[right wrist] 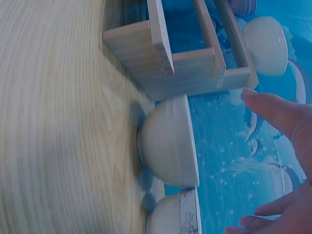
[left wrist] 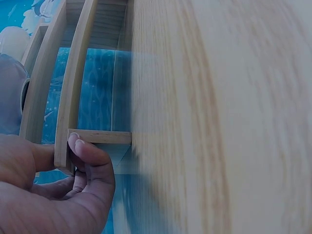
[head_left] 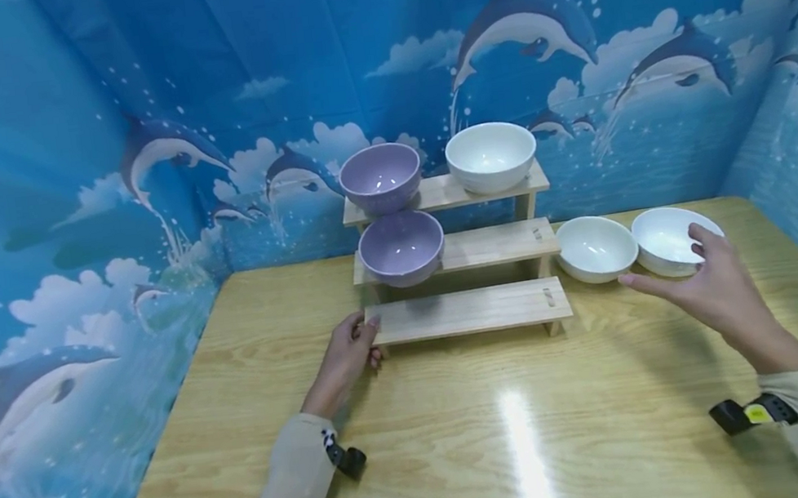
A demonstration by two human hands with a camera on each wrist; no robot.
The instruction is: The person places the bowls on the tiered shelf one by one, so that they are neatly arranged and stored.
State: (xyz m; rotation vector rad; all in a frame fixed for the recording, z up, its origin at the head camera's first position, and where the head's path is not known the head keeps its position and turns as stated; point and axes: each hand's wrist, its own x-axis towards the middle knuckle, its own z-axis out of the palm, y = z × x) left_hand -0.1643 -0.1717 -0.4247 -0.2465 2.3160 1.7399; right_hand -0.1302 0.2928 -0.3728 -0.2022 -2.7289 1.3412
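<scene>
My left hand (head_left: 346,355) grips the left end of the lowest step of a three-step wooden stand (head_left: 465,313); in the left wrist view its thumb and fingers (left wrist: 92,156) curl round that board's end. On the right, my right hand (head_left: 726,298) hovers with thumb and fingers spread, holding nothing. Beneath it is a white bowl (head_left: 664,239) with a grey-patterned band (right wrist: 189,212). A plainer white bowl (head_left: 594,250) sits beside it, close to the stand. In the right wrist view, the right hand shows a gap from both bowls.
One purple bowl (head_left: 381,177) and a white bowl (head_left: 492,158) stand on the top step. Another purple bowl (head_left: 402,248) is at the left of the middle step. The wooden table (head_left: 450,440) meets a blue dolphin-print curtain (head_left: 360,40) behind.
</scene>
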